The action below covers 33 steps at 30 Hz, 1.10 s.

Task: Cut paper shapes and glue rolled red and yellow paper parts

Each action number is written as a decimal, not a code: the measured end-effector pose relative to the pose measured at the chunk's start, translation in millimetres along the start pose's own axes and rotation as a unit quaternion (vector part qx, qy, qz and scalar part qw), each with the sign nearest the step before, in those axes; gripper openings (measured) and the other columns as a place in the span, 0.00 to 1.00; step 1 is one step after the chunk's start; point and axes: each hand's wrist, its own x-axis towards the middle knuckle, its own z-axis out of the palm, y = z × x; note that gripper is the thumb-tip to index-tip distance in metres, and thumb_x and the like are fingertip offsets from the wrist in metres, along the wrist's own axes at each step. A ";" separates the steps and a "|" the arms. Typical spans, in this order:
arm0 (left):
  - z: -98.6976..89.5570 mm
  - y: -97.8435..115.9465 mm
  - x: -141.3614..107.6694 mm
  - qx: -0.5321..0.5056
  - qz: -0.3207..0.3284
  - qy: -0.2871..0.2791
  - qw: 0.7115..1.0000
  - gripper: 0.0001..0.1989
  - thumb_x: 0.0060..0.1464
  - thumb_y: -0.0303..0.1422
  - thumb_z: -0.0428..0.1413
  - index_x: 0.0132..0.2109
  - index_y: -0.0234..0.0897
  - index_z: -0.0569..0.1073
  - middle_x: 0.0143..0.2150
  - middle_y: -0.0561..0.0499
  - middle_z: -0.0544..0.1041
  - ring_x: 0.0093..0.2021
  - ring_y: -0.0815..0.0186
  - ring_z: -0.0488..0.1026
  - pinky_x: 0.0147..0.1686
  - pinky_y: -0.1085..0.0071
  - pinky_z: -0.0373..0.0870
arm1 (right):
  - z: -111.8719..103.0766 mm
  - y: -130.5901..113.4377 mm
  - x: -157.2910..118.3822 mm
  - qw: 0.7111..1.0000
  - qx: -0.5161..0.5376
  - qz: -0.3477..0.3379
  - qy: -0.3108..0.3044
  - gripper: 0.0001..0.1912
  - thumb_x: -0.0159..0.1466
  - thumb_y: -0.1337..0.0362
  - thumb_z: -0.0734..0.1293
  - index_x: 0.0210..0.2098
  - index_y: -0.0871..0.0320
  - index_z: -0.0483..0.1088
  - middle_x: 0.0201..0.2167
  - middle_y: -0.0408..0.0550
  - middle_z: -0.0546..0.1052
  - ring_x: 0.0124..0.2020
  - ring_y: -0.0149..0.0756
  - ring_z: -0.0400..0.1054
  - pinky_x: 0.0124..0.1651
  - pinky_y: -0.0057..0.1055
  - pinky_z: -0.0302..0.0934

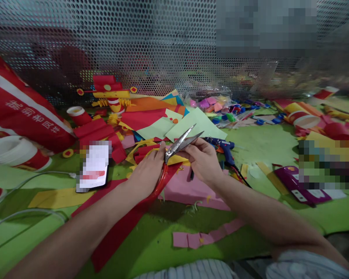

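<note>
My left hand [148, 172] is wrapped round a pair of scissors [184, 144] with red handles. Their steel blades stand slightly apart and point up to the right. Beside the blades, my right hand [205, 159] is closed in a pinch, and whatever lies between its fingers is hidden. A bit of yellow paper [178, 159] shows next to those fingertips. Below both hands lies a pink sheet [189, 190], with a long red sheet [122, 228] under my left forearm. Small paper scraps [195, 206] are scattered at the pink sheet's near edge.
A phone [93, 166] lies left of my hands, near white paper cups [14, 149]. Behind my right hand is a blue glue gun [227, 149]. Coloured sheets [197, 124] and a red-and-yellow paper hat [110, 93] stand before the perforated metal screen [163, 42]. A purple device [301, 186] lies right.
</note>
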 end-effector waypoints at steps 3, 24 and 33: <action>-3.6 2.0 -1.4 0.013 -0.007 -0.013 1.000 0.32 0.52 0.18 0.38 0.65 0.28 0.42 0.58 0.34 0.63 0.56 0.55 0.64 0.50 0.61 0.63 | -0.1 -0.1 -0.2 1.000 -0.005 -0.003 -0.004 0.06 0.48 0.63 0.70 0.21 0.56 0.68 0.19 0.38 0.72 0.25 0.31 0.69 0.36 0.36 0.69; -9.2 -6.6 -1.0 0.077 0.040 0.013 0.996 0.31 0.50 0.17 0.39 0.63 0.28 0.49 0.54 0.36 0.67 0.51 0.55 0.68 0.46 0.60 0.67 | -4.6 -1.0 1.9 0.999 -0.047 0.007 -0.010 0.02 0.49 0.66 0.68 0.24 0.55 0.70 0.21 0.39 0.74 0.26 0.30 0.70 0.37 0.34 0.68; -20.9 -23.6 2.5 0.002 -0.012 0.080 0.997 0.28 0.52 0.24 0.44 0.62 0.32 0.55 0.56 0.41 0.68 0.54 0.56 0.67 0.51 0.61 0.64 | -5.9 -8.5 5.8 0.995 0.010 0.095 0.029 0.08 0.45 0.62 0.72 0.22 0.56 0.68 0.23 0.41 0.76 0.28 0.32 0.72 0.32 0.30 0.65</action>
